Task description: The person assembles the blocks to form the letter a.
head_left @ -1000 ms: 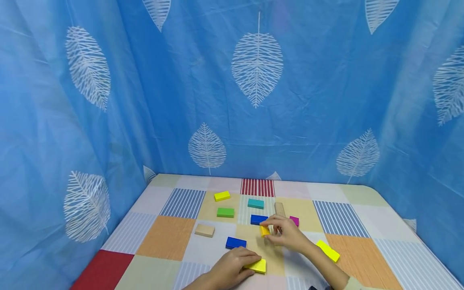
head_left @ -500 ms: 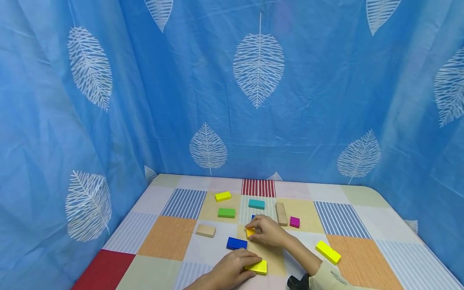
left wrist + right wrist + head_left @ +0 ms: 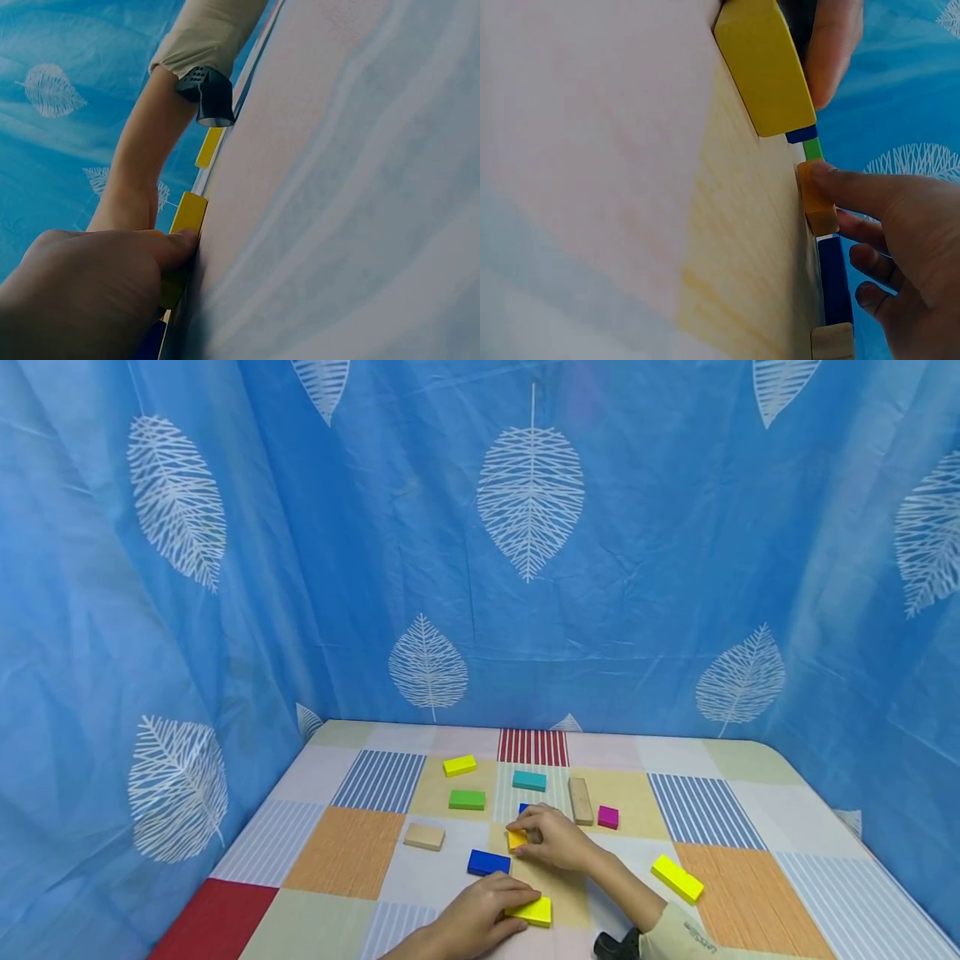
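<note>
At the table's near middle, my left hand [image 3: 480, 914] grips a yellow block [image 3: 537, 912] by its left end, thumb on the near side and fingers over the top. The same block [image 3: 190, 214] shows past the thumb in the left wrist view. Farther forward, my right hand [image 3: 557, 840] pinches a small orange block [image 3: 516, 840] between thumb and fingers. In the right wrist view this orange block [image 3: 817, 201] is at the tablecloth. A blue block [image 3: 523, 809] lies just beyond it, mostly hidden by the right hand. Another blue block [image 3: 488, 862] lies beyond the left hand.
Around the hands lie a wooden block [image 3: 424, 837], a green block [image 3: 467, 800], a yellow block [image 3: 460, 766], a teal block [image 3: 529, 781], a second wooden block [image 3: 581, 802] and a magenta block [image 3: 608, 817]. Farther right lies yellow [image 3: 677, 878]. Blue curtains [image 3: 637, 568] enclose the table.
My right hand has shifted left with the orange block, uncovering the upright wooden-coloured block and the magenta one; over the last half second it stays put. My left hand keeps its place.
</note>
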`<move>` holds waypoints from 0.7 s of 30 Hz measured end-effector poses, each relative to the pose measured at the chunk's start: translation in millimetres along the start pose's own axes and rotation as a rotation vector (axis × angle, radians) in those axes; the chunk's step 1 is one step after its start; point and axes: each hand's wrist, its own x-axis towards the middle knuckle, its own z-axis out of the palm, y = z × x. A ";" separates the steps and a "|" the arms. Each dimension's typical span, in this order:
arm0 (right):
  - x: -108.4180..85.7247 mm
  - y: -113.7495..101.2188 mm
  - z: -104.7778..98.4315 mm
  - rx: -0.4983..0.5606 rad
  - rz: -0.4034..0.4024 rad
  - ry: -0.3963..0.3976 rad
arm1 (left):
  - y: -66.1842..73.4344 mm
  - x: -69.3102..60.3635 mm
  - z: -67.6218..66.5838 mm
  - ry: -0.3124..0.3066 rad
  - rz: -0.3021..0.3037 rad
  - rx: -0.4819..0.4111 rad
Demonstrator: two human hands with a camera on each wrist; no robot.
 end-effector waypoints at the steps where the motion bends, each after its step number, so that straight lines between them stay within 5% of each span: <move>1: -0.7 -0.9 -0.8 -0.006 -0.006 0.007 | -0.1 0.1 0.0 -0.003 -0.003 -0.005; 7: -9.3 -1.4 -19.1 0.007 -0.015 0.079 | 0.6 0.4 -1.1 -0.039 -0.051 -0.037; 15: -20.8 41.6 -58.6 0.071 0.057 0.354 | 2.2 8.7 -8.3 -0.045 -0.121 -0.015; 18: -24.3 63.5 -65.7 0.134 0.123 0.343 | 5.0 21.2 -11.1 -0.014 -0.128 0.012; 21: -26.2 82.8 -67.8 0.241 0.165 0.228 | 8.3 42.5 -11.0 0.018 -0.163 0.017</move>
